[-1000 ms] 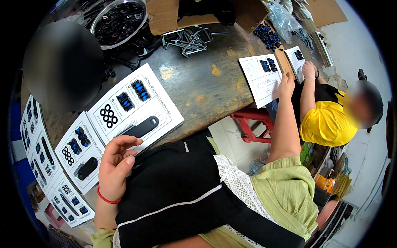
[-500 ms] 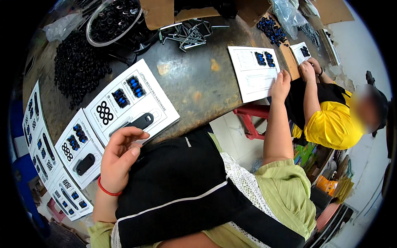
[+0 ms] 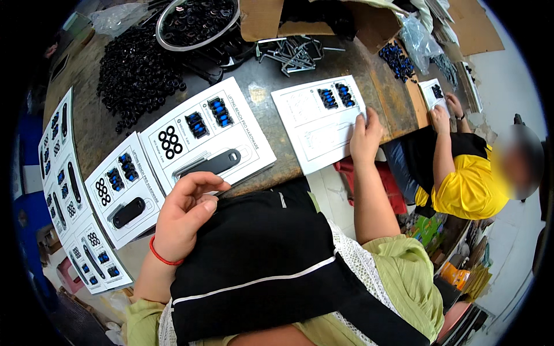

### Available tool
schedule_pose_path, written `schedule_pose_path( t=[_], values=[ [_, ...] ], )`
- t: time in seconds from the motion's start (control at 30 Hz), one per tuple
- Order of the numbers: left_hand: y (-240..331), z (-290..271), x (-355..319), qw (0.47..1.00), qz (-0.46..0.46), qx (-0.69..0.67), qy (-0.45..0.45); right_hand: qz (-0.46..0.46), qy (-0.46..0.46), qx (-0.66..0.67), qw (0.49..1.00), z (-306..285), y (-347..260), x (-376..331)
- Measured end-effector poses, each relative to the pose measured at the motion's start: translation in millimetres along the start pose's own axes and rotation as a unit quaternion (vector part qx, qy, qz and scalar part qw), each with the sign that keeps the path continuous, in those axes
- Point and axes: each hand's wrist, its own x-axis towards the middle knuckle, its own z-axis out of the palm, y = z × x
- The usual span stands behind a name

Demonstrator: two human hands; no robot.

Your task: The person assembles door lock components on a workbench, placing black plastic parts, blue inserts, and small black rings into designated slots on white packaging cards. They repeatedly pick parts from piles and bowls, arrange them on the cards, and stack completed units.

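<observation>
My right hand (image 3: 365, 138) grips the right edge of a white hardware card (image 3: 297, 124) bearing two blue-and-black bolt sets; its lower half shows only printed outlines. My left hand (image 3: 187, 216) is held over the near edge of a fuller card stack (image 3: 202, 151), fingers loosely curled, thumb apart, nothing visible in it. On that stack's top card are bolt sets, black rings (image 3: 170, 142), silver rods and a black flat wrench (image 3: 219, 162) with a holed end. A similar stack (image 3: 135, 193) lies to the left, beyond it several overlapping filled cards (image 3: 60, 155).
Behind the cards are a heap of black rings (image 3: 135, 78), a metal-rimmed bowl (image 3: 160, 40), bent hex keys (image 3: 297, 55) and a cardboard box (image 3: 259, 20). Blue-and-black bolts (image 3: 397, 61) lie farther right. A co-worker in yellow (image 3: 464, 181) handles another card (image 3: 428, 95). A red stool (image 3: 389, 181) stands below.
My right hand has brought its card left, closer to the filled stack. My left hand keeps nearly the same pose. The whole view has shifted somewhat.
</observation>
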Motion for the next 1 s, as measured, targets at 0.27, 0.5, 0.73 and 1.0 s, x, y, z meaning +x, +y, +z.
schedule_pose_path(
  t=[0.27,0.5,0.73,1.0],
  values=[
    [-3.5,-6.8,-2.8,0.999,-0.007,-0.03,0.009,-0.006,-0.031,-0.024,0.999,-0.1,-26.4,-11.6],
    [-0.2,-7.8,2.7,0.999,-0.009,-0.032,0.012,-0.153,-0.029,-0.048,0.987,14.8,-56.1,73.3],
    [7.1,-7.7,9.3,0.999,-0.011,-0.02,0.038,-0.076,-0.07,-0.098,0.99,80.6,-64.5,207.8],
    [9.9,-8.6,16.1,0.998,-0.014,-0.026,0.055,0.048,-0.009,0.19,0.981,154.6,-23.8,271.9]
  ],
)
